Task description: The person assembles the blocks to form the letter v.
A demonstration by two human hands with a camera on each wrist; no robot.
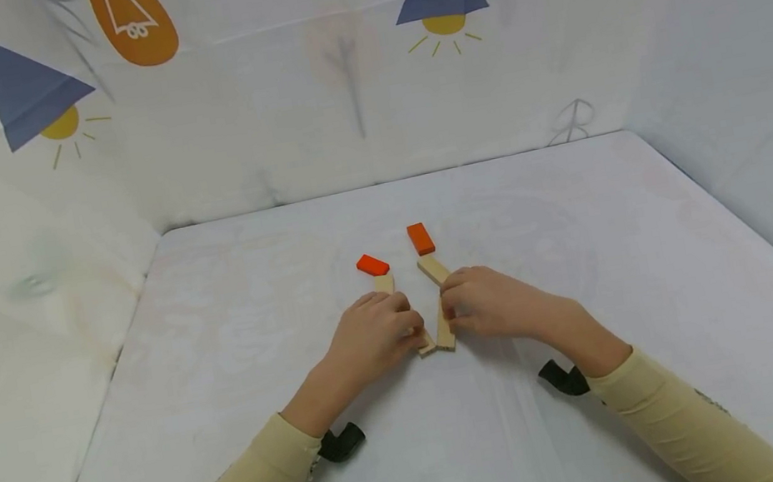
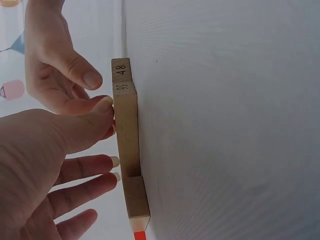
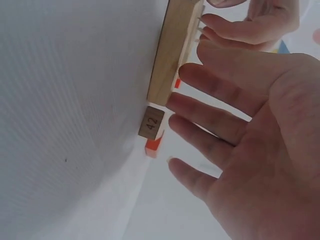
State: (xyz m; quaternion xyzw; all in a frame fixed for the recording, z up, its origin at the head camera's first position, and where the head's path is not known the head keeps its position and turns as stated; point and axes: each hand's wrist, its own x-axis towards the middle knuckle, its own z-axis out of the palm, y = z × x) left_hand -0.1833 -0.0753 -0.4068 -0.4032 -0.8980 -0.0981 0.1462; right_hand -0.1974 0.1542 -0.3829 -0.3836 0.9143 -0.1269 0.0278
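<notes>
Gently, I'd press only lightly on the wooden blocks (image 1: 443,335) toward six o'clock; left hand (image 1: 373,332) and right hand (image 1: 498,301) touch, ungripping.

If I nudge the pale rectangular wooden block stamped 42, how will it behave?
The stamped wooden block looks like solid wood, so probably stiff. Flat faces suggest sliding, not rolling. Lying low and flat, it seems unlikely to tip.

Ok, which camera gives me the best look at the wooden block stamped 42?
The right wrist view: there the block's end faces the camera and its 42 reads clearly. The head view shows its top, near the right hand, but no readable number. In the left wrist view I can't make it out.
</notes>
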